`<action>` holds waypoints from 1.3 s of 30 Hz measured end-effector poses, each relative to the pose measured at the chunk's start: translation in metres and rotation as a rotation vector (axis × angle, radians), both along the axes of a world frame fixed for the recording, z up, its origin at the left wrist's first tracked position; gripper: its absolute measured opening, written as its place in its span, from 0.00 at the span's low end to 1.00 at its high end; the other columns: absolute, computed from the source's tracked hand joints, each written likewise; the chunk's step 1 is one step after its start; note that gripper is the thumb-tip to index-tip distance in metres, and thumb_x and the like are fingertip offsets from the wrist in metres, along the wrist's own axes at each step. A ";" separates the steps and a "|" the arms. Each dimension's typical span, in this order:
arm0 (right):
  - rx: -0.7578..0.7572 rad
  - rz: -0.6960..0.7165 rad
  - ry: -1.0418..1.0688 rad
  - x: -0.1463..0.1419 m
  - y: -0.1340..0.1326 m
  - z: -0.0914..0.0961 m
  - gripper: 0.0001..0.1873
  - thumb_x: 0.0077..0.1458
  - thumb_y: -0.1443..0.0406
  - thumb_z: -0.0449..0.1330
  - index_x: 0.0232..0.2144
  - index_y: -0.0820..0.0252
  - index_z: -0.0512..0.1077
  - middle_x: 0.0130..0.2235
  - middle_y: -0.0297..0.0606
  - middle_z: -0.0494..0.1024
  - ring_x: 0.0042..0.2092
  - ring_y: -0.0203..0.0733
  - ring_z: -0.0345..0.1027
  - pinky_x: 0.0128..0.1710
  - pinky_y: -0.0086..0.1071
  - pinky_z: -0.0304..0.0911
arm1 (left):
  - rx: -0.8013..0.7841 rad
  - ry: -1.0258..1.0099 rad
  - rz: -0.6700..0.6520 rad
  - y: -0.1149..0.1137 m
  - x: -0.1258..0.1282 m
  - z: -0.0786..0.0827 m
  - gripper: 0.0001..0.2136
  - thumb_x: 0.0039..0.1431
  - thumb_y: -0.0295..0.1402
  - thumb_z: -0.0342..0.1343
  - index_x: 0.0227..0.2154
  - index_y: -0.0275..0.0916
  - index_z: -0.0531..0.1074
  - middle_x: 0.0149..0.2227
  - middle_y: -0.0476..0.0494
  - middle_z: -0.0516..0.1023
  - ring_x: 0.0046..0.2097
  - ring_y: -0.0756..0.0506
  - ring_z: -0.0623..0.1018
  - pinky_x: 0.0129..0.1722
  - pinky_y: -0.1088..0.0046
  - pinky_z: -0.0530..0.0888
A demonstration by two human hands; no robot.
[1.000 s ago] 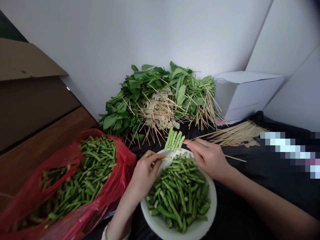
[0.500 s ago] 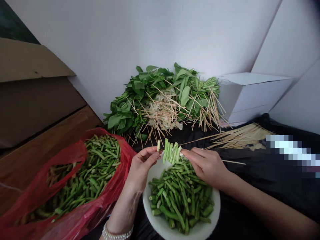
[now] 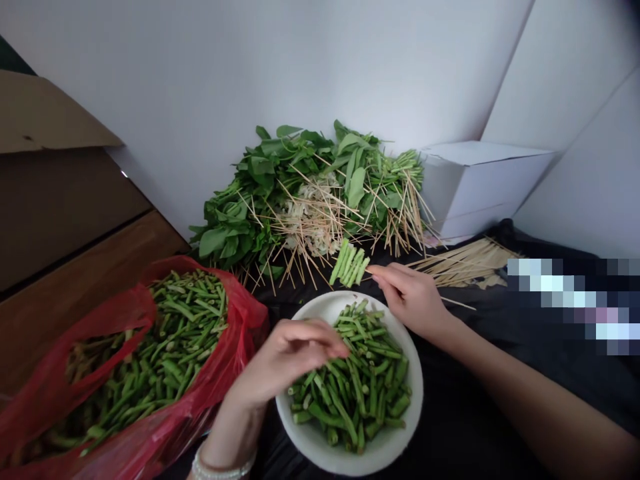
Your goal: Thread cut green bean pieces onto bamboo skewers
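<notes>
Row of short green pieces, head view: pieces lie side by side on a thin stick, near the far rim of my white bowl. My right hand has thumb and fingers closed on the stick beside the row. My left hand, fingers loosely curled, is over the loose pieces in the bowl; whether it grips one I cannot tell. Step in hand, I judge: picking a piece for the stick; the next move calls for a pinch on just one.
</notes>
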State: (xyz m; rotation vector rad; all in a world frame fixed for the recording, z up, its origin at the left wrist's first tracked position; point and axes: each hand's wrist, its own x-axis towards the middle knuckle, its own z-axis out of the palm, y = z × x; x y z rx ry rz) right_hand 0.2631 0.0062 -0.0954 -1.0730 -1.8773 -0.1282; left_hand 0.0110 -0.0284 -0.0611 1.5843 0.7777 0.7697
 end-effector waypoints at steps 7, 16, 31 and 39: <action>0.001 -0.008 -0.050 -0.003 -0.001 -0.002 0.14 0.64 0.69 0.50 0.46 0.63 0.74 0.34 0.38 0.77 0.35 0.37 0.71 0.37 0.30 0.64 | 0.446 0.548 -0.182 -0.005 0.019 -0.008 0.15 0.53 0.22 0.56 0.38 0.48 0.80 0.39 0.47 0.74 0.44 0.44 0.73 0.46 0.67 0.68; -0.015 0.013 -0.032 -0.003 -0.001 -0.003 0.14 0.64 0.69 0.51 0.46 0.63 0.74 0.34 0.38 0.77 0.35 0.37 0.71 0.37 0.30 0.64 | 0.492 0.521 -0.104 0.000 0.017 -0.011 0.07 0.56 0.26 0.60 0.35 0.45 0.80 0.42 0.47 0.77 0.47 0.44 0.74 0.49 0.68 0.67; 0.038 0.173 -0.111 -0.017 -0.018 -0.005 0.15 0.62 0.72 0.51 0.49 0.64 0.72 0.33 0.36 0.76 0.32 0.35 0.69 0.33 0.29 0.63 | -0.291 -0.440 0.558 0.025 0.002 -0.018 0.14 0.41 0.32 0.72 0.34 0.39 0.82 0.31 0.46 0.84 0.31 0.53 0.78 0.33 0.81 0.73; 0.046 0.173 -0.180 -0.020 -0.020 -0.009 0.16 0.62 0.72 0.49 0.49 0.65 0.72 0.32 0.37 0.76 0.31 0.36 0.69 0.32 0.29 0.64 | -0.328 -0.489 0.584 0.024 0.003 -0.016 0.14 0.38 0.30 0.74 0.32 0.36 0.82 0.30 0.46 0.84 0.29 0.54 0.77 0.30 0.83 0.73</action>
